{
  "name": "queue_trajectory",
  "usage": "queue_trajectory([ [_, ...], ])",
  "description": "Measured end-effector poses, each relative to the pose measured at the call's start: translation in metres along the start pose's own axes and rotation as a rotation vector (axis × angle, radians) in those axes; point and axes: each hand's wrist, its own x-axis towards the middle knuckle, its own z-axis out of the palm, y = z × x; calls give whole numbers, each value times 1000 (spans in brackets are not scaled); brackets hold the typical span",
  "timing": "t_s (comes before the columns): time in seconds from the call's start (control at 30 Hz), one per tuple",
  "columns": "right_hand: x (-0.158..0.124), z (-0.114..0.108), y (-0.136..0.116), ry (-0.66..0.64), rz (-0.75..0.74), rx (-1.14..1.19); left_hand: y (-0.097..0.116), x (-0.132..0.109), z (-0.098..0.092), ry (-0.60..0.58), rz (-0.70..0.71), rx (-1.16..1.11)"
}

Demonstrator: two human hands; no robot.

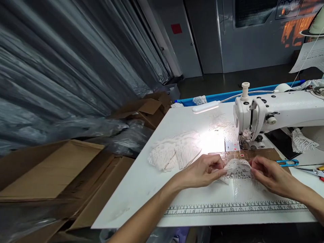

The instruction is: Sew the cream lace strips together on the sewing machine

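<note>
Both hands pinch one lace piece (239,171) on the white table (141,189), toward its near edge and just in front of the sewing machine (278,111). The left hand (202,172) grips the lace's left side between thumb and fingertips, and the right hand (268,176) grasps its right side the same way. The lace rests partly on the surface, just beyond the printed ruler (235,207) along the near edge. A lace stack (174,152) sits left of the hands (brightly lit by the lamp (206,106)). Blue snips (287,163) lie toward the right edge, near the right hand.
</note>
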Motion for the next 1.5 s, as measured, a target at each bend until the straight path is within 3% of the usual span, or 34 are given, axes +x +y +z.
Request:
queue_trajectory([
  [0.1, 4, -11, 2, -17, 127, 208, 3, 5, -1, -21, -113, -207],
  [0.23, 21, -21, 11, 205, 181, -44, -13, 18, -1, 56, -221, -199],
  [0.4, 31, -21, 18, 251, 189, -158, -33, 22, 2, 53, -182, -242],
  [0.57, 29, -18, 19, 277, 155, -238, -32, 16, -1, 55, -199, -347],
  [0.7, 25, -13, 19, 454, 40, -269, -31, 16, -2, 87, -211, -397],
  [0.77, 22, -10, 17, 497, 66, -196, -29, 17, 6, 142, -211, -350],
  [0.8, 22, -8, 15, 445, 131, -94, -25, 18, 11, 163, -191, -322],
  [0.87, 21, -3, 9, 189, 313, 206, -14, 18, 26, 147, -76, -293],
  [0.93, 21, 3, 3, -76, 412, 440, 1, 17, 38, 52, 144, -302],
  [1.0, 20, 10, -2, -191, 392, 520, 15, 14, 44, 55, 313, -270],
  [1.13, 9, 20, -15, -364, 298, 557, 23, 7, 36, 244, 403, -126],
  [1.2, 1, 20, -23, -479, 221, 485, 20, 5, 31, 168, 436, -90],
  [1.27, -6, 15, -31, -563, 141, 444, 16, 4, 29, 13, 376, -99],
  [1.37, -7, -1, -35, -657, 119, 495, 10, 4, 29, -208, 170, -210],
  [1.43, -2, -15, -31, -675, 182, 477, 6, 6, 28, -246, 58, -325],
  [1.5, 7, -27, -21, -632, 237, 386, 1, 10, 27, -169, -30, -402],
])
